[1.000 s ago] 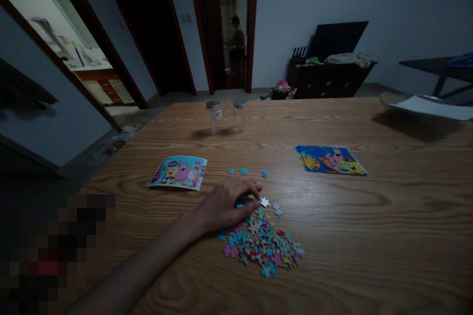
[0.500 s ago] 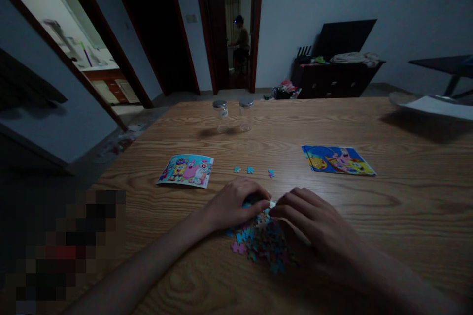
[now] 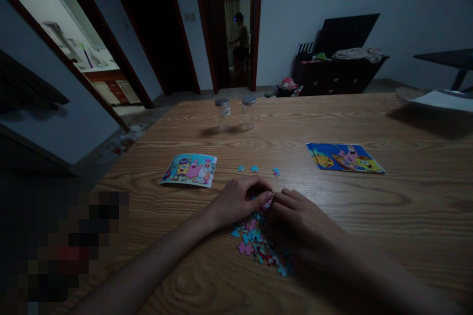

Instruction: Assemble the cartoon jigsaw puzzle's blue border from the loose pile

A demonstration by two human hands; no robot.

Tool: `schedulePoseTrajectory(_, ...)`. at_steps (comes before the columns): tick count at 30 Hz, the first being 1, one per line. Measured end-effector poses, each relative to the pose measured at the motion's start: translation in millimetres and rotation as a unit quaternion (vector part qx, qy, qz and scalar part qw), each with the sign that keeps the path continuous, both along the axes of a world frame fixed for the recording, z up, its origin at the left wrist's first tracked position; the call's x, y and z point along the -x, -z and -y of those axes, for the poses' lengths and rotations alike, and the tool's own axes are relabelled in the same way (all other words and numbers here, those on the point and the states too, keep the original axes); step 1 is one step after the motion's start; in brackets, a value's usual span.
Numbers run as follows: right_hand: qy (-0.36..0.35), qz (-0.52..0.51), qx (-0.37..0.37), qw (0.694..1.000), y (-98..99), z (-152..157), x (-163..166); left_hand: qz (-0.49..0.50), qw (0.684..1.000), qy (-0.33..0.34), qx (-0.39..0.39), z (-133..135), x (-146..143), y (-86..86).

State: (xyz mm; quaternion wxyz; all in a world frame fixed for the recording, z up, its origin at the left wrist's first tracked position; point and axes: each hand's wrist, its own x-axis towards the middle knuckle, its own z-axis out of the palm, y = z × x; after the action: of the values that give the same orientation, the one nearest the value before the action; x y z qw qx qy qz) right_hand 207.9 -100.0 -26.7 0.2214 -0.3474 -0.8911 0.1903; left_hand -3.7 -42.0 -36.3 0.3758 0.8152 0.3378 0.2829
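A heap of small jigsaw puzzle pieces (image 3: 254,238), in blue, pink and other colours, lies on the wooden table in front of me. Over its far side, the thumb and fingers of my left hand (image 3: 242,199) are curled into a pinch around a puzzle piece (image 3: 273,194) that barely shows. My right hand (image 3: 305,221) meets it there, fingers bent and pressed together on the same small piece; its thumb is hidden. Beyond the hands, three loose pieces, a middle blue one (image 3: 254,169) among them, lie apart in a row.
A cartoon picture sheet (image 3: 190,171) lies at left, and blue cartoon sheets (image 3: 345,158) at right. Two clear jars, one labelled (image 3: 224,118) and one plain (image 3: 249,115), stand farther back with grey lids. A glass dish (image 3: 410,96) sits at far right. Someone (image 3: 242,39) sits beyond the doorway.
My right hand has moved left and its fingers have closed in against my left fingertips. More of the heap's left side shows. The view has shifted slightly.
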Motion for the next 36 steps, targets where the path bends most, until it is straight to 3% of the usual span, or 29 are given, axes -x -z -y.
schedulePoseTrajectory(4, -0.01, -0.075, 0.071, 0.995, -3.5, 0, -15, 0.0, 1.0, -0.012, -0.012, 2, 0, 2.2)
schedulePoseTrajectory(6, 0.018, -0.088, 0.026, 0.996, -2.1, -1, -25, -0.006, 1.0, -0.017, -0.024, 3, 0, 2.9)
schedulePoseTrajectory(7, 0.03, -0.088, -0.034, 0.995, -0.7, -3, -30, -0.007, 0.999, -0.02, -0.033, 4, 0, 2.8)
schedulePoseTrajectory(10, 0.008, -0.05, -0.159, 0.986, 3.8, -9, -41, -0.018, 0.996, -0.043, -0.071, 4, 4, -0.1)
schedulePoseTrajectory(13, 0.001, -0.032, -0.187, 0.982, 7.7, -17, -46, -0.097, 0.979, -0.046, -0.174, -4, 15, -5.3)
schedulePoseTrajectory(15, 0.004, -0.026, -0.185, 0.982, 11.8, -21, -49, -0.169, 0.95, -0.012, -0.263, -13, 25, -8.2)
schedulePoseTrajectory(17, 0.022, -0.02, -0.177, 0.984, 17.9, -25, -52, -0.214, 0.929, 0.007, -0.303, -21, 35, -9.7)
schedulePoseTrajectory(23, 0.058, -0.008, -0.125, 0.99, 32.7, -34, -57, -0.224, 0.933, 0.013, -0.28, -24, 40, -6.9)
schedulePoseTrajectory(30, 0.016, 0.032, -0.111, 0.993, 20.1, -28, -52, -0.189, 0.951, 0.033, -0.242, -16, 30, -6.8)
schedulePoseTrajectory(36, 0.035, 0.041, -0.134, 0.99, 19.4, -27, -53, -0.17, 0.961, 0.033, -0.215, -13, 28, -3.1)
